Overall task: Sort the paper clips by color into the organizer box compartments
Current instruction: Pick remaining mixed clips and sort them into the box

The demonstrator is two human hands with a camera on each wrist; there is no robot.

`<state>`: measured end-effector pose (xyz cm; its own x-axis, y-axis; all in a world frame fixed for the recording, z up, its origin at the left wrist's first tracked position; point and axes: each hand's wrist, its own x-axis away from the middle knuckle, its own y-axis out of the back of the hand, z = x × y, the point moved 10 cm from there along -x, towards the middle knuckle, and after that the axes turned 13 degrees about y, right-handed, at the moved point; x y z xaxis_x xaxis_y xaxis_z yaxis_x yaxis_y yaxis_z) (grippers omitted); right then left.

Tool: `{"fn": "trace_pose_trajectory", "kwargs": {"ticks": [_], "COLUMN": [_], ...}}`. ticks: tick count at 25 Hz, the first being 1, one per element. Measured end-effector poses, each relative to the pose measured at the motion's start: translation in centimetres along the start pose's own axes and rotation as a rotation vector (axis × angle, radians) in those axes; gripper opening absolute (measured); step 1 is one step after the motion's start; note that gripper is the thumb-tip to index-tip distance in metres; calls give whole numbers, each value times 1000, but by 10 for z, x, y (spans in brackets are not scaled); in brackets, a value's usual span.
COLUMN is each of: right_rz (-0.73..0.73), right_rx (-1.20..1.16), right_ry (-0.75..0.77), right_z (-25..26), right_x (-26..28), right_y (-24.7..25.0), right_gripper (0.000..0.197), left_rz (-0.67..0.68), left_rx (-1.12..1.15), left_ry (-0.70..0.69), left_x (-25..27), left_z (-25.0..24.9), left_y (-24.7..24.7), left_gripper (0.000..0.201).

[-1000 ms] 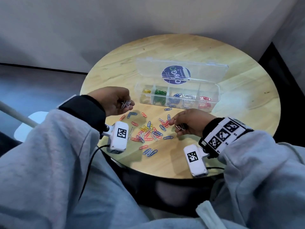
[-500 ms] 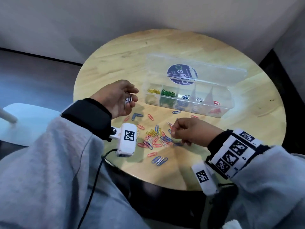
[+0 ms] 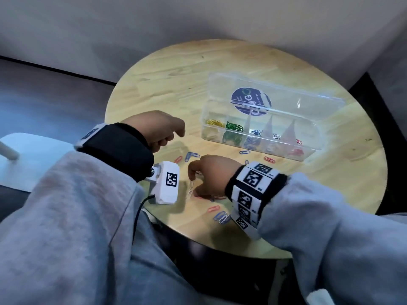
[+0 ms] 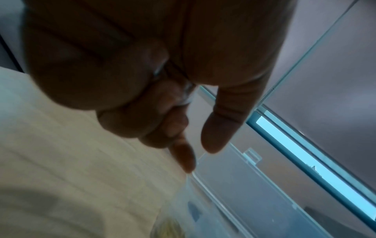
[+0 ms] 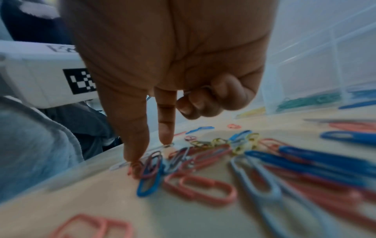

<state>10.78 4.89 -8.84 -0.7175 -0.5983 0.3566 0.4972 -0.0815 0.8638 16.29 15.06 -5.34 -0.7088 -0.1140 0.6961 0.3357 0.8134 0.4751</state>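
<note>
Paper clips (image 3: 217, 213) are scattered in red, blue, white and yellow over the near part of the round wooden table (image 3: 154, 89), most of them beneath and around the right hand (image 3: 211, 175). In the right wrist view, a dense pile of red and blue clips (image 5: 274, 162) is seen lying just beside the fingertips. The right hand is held low over this pile, thumb and index finger (image 5: 167, 125) extended downward and set on a pale white clip (image 3: 190, 189), which is pinched between them in the head view. The other three fingers are curled into the palm, and a thin wire clip (image 5: 195, 91) is glimpsed tucked under them.

Further off and to the left, the left hand (image 3: 158, 128) is raised just above the table, near the left end of the organizer box (image 3: 308, 150). Its fingers are curled inward, with the index finger (image 4: 183, 154) and thumb pointing forward and slightly apart; something pale and metallic (image 4: 186, 96) is seen gripped in the folded fingers, too blurred to be identified.

Beyond both hands, the clear organizer box stands open with its lid (image 3: 308, 100) tipped back. Yellow, green, blue, silver and red clips are held in separate compartments, from left to right.
</note>
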Motion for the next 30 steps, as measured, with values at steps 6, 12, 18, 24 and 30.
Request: {"fn": "trace_pose_trajectory", "kwargs": {"ticks": [6, 12, 18, 24, 30], "right_rz": [-35, -75, -37, -95, -31], "right_rx": [102, 70, 25, -115, -33], "right_ry": [3, 37, -26, -119, -185], "right_z": [3, 9, -5, -18, -21], "right_x": [-8, -6, -9, 5, -9], "right_y": [3, -1, -4, 1, -4], "right_gripper": [21, 32, 17, 26, 27], "left_rz": [-84, -61, -122, -165, -205], "left_rx": [-480, -841, -864, -850, -890], "left_ry": [63, 170, 154, 121, 69], "left_x": [-5, -8, -12, -11, -10], "left_z": [14, 35, 34, 26, 19], "left_y": [-7, -30, -37, -37, -38], "left_gripper": [25, 20, 29, 27, 26]}}
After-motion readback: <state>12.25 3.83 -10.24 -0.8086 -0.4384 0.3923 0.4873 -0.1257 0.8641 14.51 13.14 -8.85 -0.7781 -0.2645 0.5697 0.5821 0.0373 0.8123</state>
